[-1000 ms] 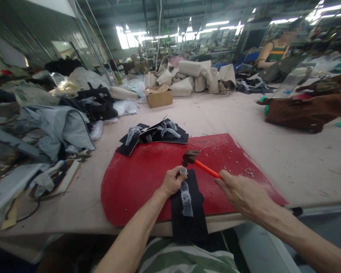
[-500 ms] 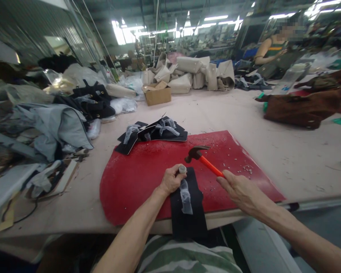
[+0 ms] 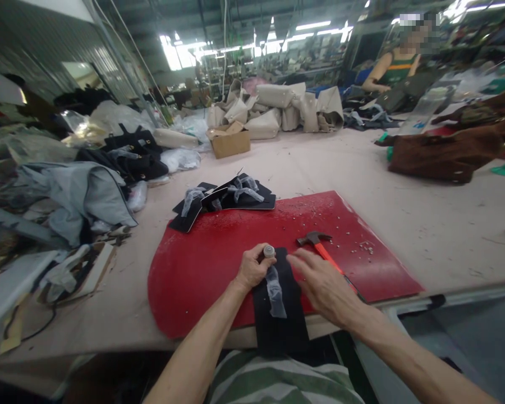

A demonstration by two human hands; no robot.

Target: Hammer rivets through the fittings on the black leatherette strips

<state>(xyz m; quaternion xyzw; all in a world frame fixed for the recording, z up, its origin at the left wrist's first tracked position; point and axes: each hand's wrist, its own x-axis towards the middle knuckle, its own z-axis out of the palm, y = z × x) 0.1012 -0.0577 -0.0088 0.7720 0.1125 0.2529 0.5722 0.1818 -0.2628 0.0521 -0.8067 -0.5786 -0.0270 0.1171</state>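
Observation:
My left hand (image 3: 253, 268) is closed around a small metal punch tool (image 3: 269, 252), which stands over the upper end of a black panel (image 3: 292, 306). A strip of clear plastic wrap (image 3: 275, 294) lies along that panel, below my left fingers. My right hand (image 3: 322, 285) has its fingers stretched out over the panel's right edge and holds nothing. Just beyond it, a hammer with an orange handle (image 3: 328, 258) rests on the red board (image 3: 197, 269). Small metal bits (image 3: 365, 247) are scattered on the board's right part.
Black pieces with plastic wrap (image 3: 246, 197) lie at the board's back edge. Behind them stand a cardboard box (image 3: 230, 141) and beige bags (image 3: 265, 123). A brown bag (image 3: 441, 157) is at the right, grey fabric (image 3: 84, 193) at the left. A person (image 3: 393, 70) sits at the far right.
My right hand has let go of the hammer, which now lies on the board, and has moved left toward my left hand. My left hand still holds the punch tool in place.

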